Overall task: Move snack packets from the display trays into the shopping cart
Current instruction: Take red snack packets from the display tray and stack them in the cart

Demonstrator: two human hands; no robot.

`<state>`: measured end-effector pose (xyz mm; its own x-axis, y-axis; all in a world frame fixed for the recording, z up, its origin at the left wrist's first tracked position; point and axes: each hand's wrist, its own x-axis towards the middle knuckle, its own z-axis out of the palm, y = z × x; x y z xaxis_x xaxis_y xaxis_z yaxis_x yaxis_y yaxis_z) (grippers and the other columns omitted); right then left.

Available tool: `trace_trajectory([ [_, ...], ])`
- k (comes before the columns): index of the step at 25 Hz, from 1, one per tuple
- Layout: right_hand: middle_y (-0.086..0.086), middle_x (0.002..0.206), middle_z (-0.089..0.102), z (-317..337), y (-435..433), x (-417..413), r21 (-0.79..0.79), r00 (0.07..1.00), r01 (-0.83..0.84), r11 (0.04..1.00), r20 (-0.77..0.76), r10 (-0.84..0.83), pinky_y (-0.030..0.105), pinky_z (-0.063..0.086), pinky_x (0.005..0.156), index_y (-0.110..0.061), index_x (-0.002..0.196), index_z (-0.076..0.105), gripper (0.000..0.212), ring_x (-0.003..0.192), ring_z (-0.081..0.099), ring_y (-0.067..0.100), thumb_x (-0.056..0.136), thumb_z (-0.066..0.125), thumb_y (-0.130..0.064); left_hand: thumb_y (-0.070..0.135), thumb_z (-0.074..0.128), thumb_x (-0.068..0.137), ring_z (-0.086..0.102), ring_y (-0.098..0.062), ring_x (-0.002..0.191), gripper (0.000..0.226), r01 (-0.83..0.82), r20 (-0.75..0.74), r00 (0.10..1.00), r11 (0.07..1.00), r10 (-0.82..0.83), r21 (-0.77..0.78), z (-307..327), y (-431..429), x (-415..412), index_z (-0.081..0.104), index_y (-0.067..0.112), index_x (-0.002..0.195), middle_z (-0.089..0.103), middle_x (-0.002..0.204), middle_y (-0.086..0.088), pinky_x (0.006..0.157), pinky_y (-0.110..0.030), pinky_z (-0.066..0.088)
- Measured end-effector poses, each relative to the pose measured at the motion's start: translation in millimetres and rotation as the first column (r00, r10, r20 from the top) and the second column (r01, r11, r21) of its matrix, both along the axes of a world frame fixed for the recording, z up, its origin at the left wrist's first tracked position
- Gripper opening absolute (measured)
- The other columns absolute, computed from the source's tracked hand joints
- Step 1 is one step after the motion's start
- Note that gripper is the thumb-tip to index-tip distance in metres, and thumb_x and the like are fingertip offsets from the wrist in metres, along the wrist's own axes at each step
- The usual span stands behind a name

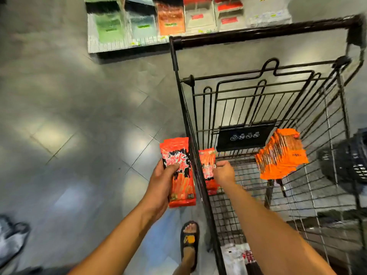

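left hand (161, 182): outside the cart's left wall, grip clenched around a stack of red snack packets (179, 173), thumb across the front, packets upright.
right hand (224, 171): reaching over the rim into the shopping cart (294, 124), grip pinched on the top edge of another red packet (208, 167) just inside the left wall.
orange packets (282, 153): fanned bundle already in the cart, leaning at the right side near the black sign plate (245, 136).
white packets (236, 259): low in the cart's near corner, partly cut off.
display trays (127, 42): up top on a low shelf, well apart from the hands; green, grey, orange, white packs, blurred.
floor (69, 116): grey tiles; sandalled foot (189, 243) beside the cart.
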<state>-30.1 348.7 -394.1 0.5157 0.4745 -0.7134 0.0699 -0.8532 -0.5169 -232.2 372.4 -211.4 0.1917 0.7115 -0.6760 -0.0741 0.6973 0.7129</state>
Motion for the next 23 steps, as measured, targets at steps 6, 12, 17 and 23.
trace_trajectory([
  [6, 0.004, 0.121, 0.063, 11.0, -2.2, -8.0, -0.021, 0.975, -0.222, 0.975, -0.019, 0.222, 0.019, 0.047, 0.076, -0.016, 0.125, 0.062, 0.028, 0.114, 0.061, 0.026, 0.098, 0.058, -0.021, 0.018, 0.051, 0.105, 0.077, -0.025, 0.089, 0.021, -0.027, 0.005, 1.000, 0.999, 0.027, -0.022, -0.1, 12.9, 6.6, 0.062, 0.020, 0.122, 0.078, 0.105, -0.011, 0.072, -0.036, 0.063],
  [12, -0.001, 0.091, 0.073, 134.0, 3.0, -21.3, 0.459, 0.981, 0.080, 0.885, -0.193, 0.011, 0.024, 0.053, 0.068, -0.022, 0.102, 0.071, 0.022, 0.083, 0.067, 0.012, 0.104, 0.051, -0.030, 0.024, 0.051, 0.106, 0.075, -0.032, 0.101, 0.023, 0.055, 0.019, 0.998, 0.997, -0.056, 0.049, 21.7, 14.0, 26.2, 0.060, 0.021, 0.127, 0.076, 0.112, -0.011, 0.088, -0.049, 0.062],
  [17, -0.008, 0.119, 0.068, 184.6, -8.4, -34.0, 0.544, 0.950, -0.024, 0.839, -0.248, 0.188, 0.028, 0.056, 0.089, -0.030, 0.133, 0.056, 0.045, 0.105, 0.067, 0.006, 0.091, 0.063, -0.045, 0.024, 0.049, 0.107, 0.074, -0.016, 0.101, 0.022, 0.167, -0.060, 0.986, 0.959, -0.157, 0.230, 31.5, 15.9, 51.6, 0.058, 0.033, 0.125, 0.075, 0.108, 0.007, 0.075, -0.026, 0.060],
  [23, -0.003, 0.133, 0.057, 150.8, 3.6, 18.4, 0.475, 0.950, 0.084, 0.876, -0.303, 0.073, 0.036, 0.055, 0.098, -0.022, 0.146, 0.045, 0.047, 0.119, 0.061, 0.012, 0.101, 0.059, -0.022, 0.067, 0.015, 0.102, -0.001, -0.010, 0.158, 0.067, 0.856, -0.886, 0.434, 0.382, -0.162, 0.350, -31.0, 37.4, 33.9, 0.013, 0.037, 0.162, 0.007, 0.172, 0.013, 0.128, -0.041, 0.011],
])
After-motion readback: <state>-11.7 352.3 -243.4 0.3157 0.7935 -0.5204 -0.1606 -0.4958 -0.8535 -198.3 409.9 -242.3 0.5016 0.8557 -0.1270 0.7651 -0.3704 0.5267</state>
